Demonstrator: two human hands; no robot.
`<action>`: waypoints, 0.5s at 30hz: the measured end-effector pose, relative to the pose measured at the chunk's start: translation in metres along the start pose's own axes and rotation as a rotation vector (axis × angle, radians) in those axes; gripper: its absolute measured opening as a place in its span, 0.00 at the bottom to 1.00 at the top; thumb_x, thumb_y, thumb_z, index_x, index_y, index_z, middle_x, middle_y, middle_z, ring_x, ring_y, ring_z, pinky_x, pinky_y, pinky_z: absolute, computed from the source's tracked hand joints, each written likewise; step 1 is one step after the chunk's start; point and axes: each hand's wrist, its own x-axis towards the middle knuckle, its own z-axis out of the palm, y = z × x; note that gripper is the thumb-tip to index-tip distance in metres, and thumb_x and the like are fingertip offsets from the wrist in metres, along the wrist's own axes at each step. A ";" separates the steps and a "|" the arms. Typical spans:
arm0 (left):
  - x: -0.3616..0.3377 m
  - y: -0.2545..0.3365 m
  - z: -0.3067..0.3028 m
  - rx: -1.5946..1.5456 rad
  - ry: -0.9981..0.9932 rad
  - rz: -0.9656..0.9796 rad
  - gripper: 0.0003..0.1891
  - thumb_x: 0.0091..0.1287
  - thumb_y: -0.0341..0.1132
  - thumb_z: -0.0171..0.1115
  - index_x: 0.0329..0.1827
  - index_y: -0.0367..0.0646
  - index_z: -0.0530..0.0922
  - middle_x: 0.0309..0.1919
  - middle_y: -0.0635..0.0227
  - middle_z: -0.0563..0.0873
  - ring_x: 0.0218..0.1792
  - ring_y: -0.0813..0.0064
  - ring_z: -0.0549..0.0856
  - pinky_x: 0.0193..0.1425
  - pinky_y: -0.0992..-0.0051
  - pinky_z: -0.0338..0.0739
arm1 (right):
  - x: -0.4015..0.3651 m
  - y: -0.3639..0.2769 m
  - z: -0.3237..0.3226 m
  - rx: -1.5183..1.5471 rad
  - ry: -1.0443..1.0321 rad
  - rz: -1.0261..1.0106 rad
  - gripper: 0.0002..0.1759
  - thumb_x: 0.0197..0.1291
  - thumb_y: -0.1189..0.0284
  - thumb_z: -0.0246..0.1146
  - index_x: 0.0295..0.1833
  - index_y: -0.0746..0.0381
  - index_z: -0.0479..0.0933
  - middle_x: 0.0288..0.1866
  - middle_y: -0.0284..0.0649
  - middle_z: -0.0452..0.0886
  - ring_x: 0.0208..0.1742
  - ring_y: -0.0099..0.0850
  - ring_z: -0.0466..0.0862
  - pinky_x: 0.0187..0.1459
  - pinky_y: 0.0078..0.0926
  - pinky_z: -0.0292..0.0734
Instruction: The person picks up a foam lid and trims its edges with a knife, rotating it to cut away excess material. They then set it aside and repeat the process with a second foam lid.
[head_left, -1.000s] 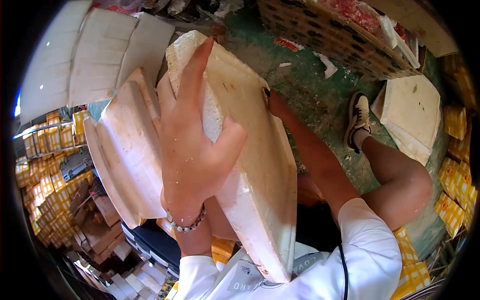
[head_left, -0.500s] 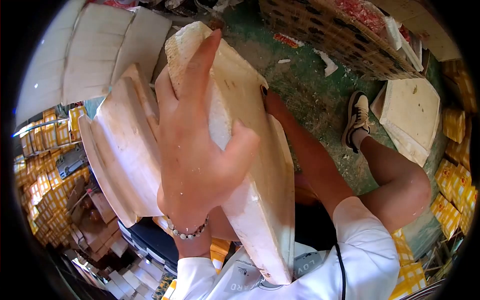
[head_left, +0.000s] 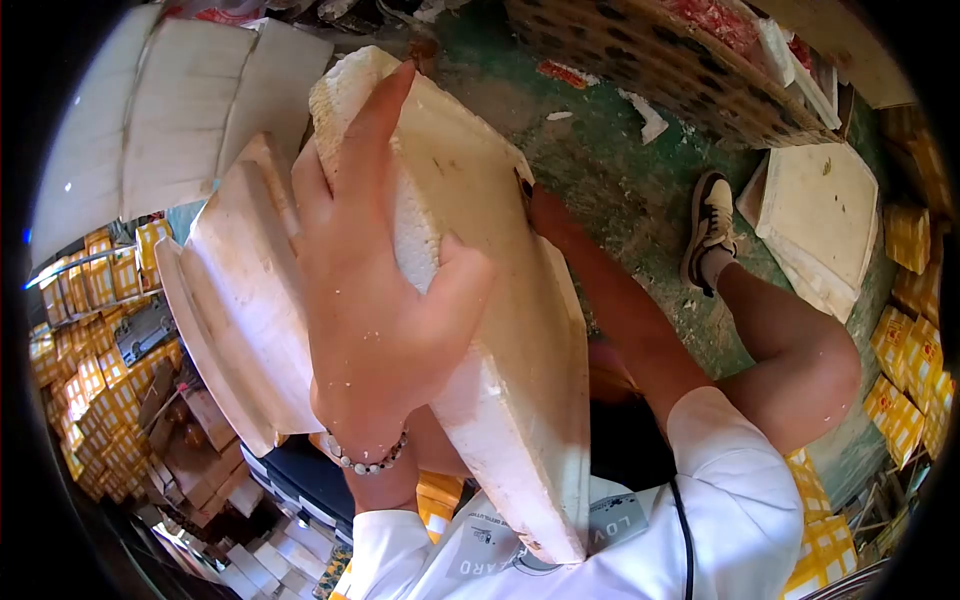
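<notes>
1. Fingers (head_left: pixel 372 130) of the left hand (head_left: pixel 375 310) lie spread and clamped on the foam slab (head_left: pixel 510 330). The thumb presses its broad face and the other fingers run up along its crumbly side edge.
2. Across the slab, the right hand (head_left: pixel 548 215) meets the far edge. One dark-nailed fingertip shows on the rim and the rest is hidden behind the foam, so I cannot tell how tightly it closes.
3. Held tilted in front of the chest, the slab is thick, white and rectangular. Its face is stained tan, its top corner is rounded, and its edge is grainy and beaded.
4. Just left of it stands a second foam piece (head_left: pixel 235 300), smooth-faced with a raised lip.
5. Flat foam panels (head_left: pixel 180 110) lean behind that piece.
6. At the top right, a woven basket (head_left: pixel 650 75) of brown wicker holds red and white scraps, too blurred to name.
7. On the green floor (head_left: pixel 620 170), a square foam lid (head_left: pixel 820 210) lies beside a shoe (head_left: pixel 710 220).
8. Yellow cartons (head_left: pixel 905 370) are stacked at the far right.
</notes>
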 end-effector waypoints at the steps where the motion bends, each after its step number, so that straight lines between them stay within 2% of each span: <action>1: -0.001 -0.001 0.000 0.001 -0.001 -0.002 0.42 0.50 0.26 0.51 0.77 0.34 0.69 0.74 0.53 0.74 0.78 0.60 0.68 0.83 0.66 0.54 | -0.001 0.000 0.001 0.061 0.007 0.002 0.24 0.73 0.73 0.62 0.68 0.73 0.66 0.47 0.59 0.84 0.37 0.47 0.85 0.36 0.50 0.79; 3: -0.002 -0.002 0.001 -0.005 0.006 0.031 0.42 0.50 0.26 0.50 0.77 0.34 0.69 0.74 0.53 0.74 0.78 0.60 0.68 0.84 0.66 0.53 | 0.003 0.003 0.004 0.130 0.011 0.007 0.24 0.73 0.73 0.61 0.68 0.73 0.66 0.48 0.59 0.84 0.38 0.47 0.85 0.36 0.50 0.79; 5: -0.003 -0.001 0.001 0.019 -0.002 0.031 0.42 0.50 0.26 0.50 0.77 0.34 0.69 0.74 0.53 0.74 0.78 0.60 0.68 0.84 0.66 0.53 | 0.015 0.014 0.009 -0.034 0.059 -0.119 0.26 0.73 0.72 0.61 0.70 0.74 0.65 0.50 0.59 0.84 0.37 0.48 0.85 0.36 0.51 0.79; 8: 0.000 0.003 0.004 0.012 0.009 0.027 0.42 0.49 0.26 0.50 0.77 0.34 0.69 0.75 0.53 0.74 0.79 0.60 0.67 0.84 0.67 0.52 | 0.020 0.009 -0.002 0.005 -0.030 -0.045 0.28 0.74 0.71 0.61 0.72 0.75 0.64 0.48 0.59 0.84 0.36 0.48 0.86 0.36 0.50 0.80; 12: 0.000 -0.002 0.003 -0.080 0.040 -0.029 0.42 0.49 0.26 0.50 0.76 0.34 0.69 0.74 0.53 0.74 0.79 0.60 0.67 0.84 0.67 0.52 | 0.003 0.004 0.007 0.046 0.032 -0.045 0.30 0.74 0.70 0.61 0.74 0.76 0.62 0.46 0.58 0.85 0.36 0.46 0.86 0.35 0.49 0.80; 14: 0.000 -0.003 0.004 -0.087 0.044 -0.023 0.42 0.49 0.26 0.49 0.76 0.34 0.70 0.74 0.53 0.75 0.79 0.60 0.68 0.84 0.67 0.53 | -0.004 0.004 0.009 0.163 0.052 -0.005 0.29 0.72 0.71 0.62 0.71 0.76 0.65 0.39 0.56 0.84 0.31 0.43 0.84 0.28 0.44 0.76; 15: 0.000 -0.003 0.004 -0.094 0.052 -0.014 0.42 0.49 0.26 0.49 0.76 0.33 0.70 0.74 0.53 0.75 0.78 0.60 0.68 0.83 0.67 0.53 | -0.002 0.004 0.010 0.163 0.048 -0.005 0.29 0.72 0.71 0.62 0.71 0.76 0.65 0.39 0.56 0.84 0.31 0.43 0.84 0.28 0.44 0.76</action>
